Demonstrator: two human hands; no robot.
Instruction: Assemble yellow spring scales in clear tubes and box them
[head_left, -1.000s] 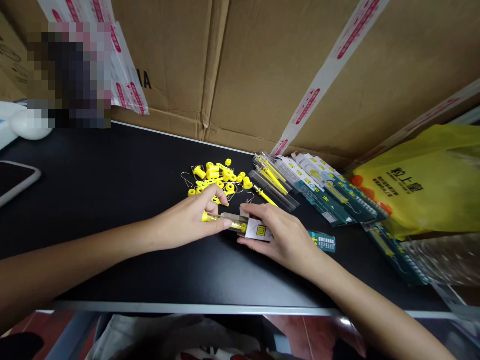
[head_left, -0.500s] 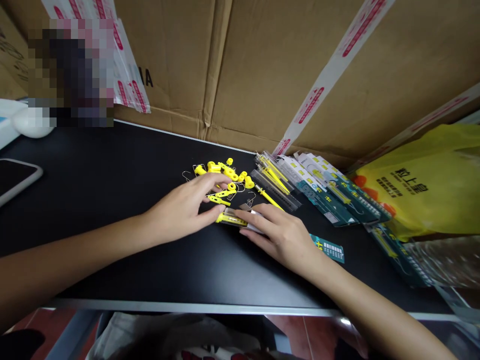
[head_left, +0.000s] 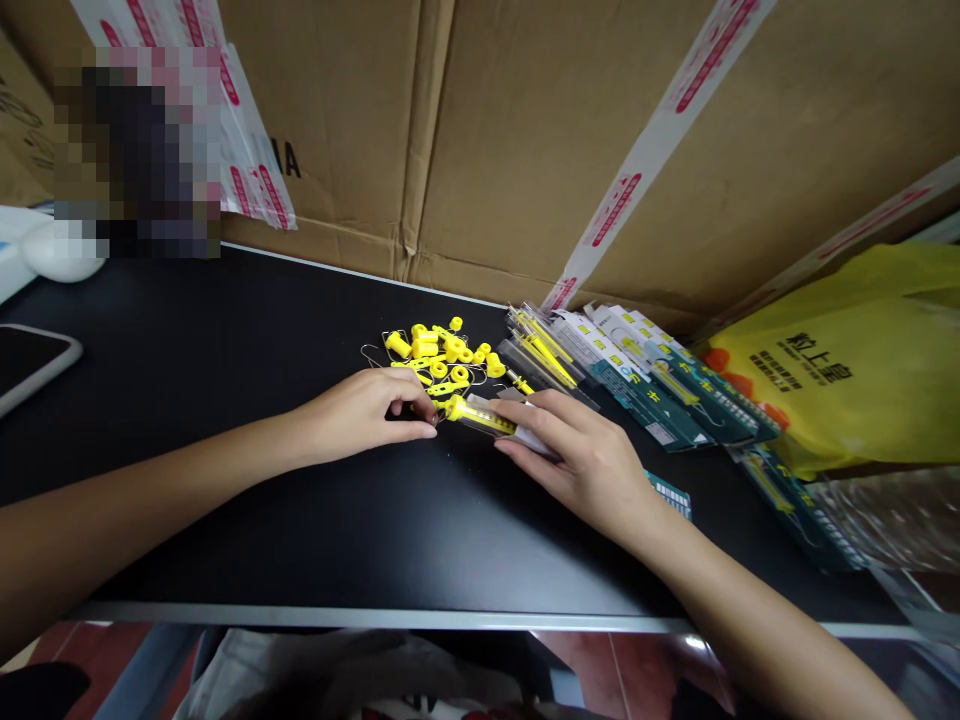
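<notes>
My right hand (head_left: 589,455) is wrapped round a spring scale (head_left: 484,416), a clear tube with a yellow strip inside and a yellow collar at its left end. A pale piece shows under those fingers. At the collar end, thumb and fingers of my left hand (head_left: 364,412) are pinched together on what looks like the scale's small wire hook, mostly hidden by the fingertips. Just beyond both hands lies a pile of yellow plastic parts (head_left: 426,348), caps and flat tabs, mixed with wire hooks. Clear tubes with yellow strips (head_left: 551,355) lie to the right of it.
Green and white printed packages (head_left: 660,405) lie at the right beside a yellow plastic bag (head_left: 862,360). Another card (head_left: 670,494) is partly behind my right wrist. A phone (head_left: 34,362) rests at the left. Large cardboard boxes (head_left: 337,120) stand along the table's back edge.
My left hand has drawn back from the pile and down to the scale's end. The right hand has shifted slightly right with the scale, whose yellow collar now shows.
</notes>
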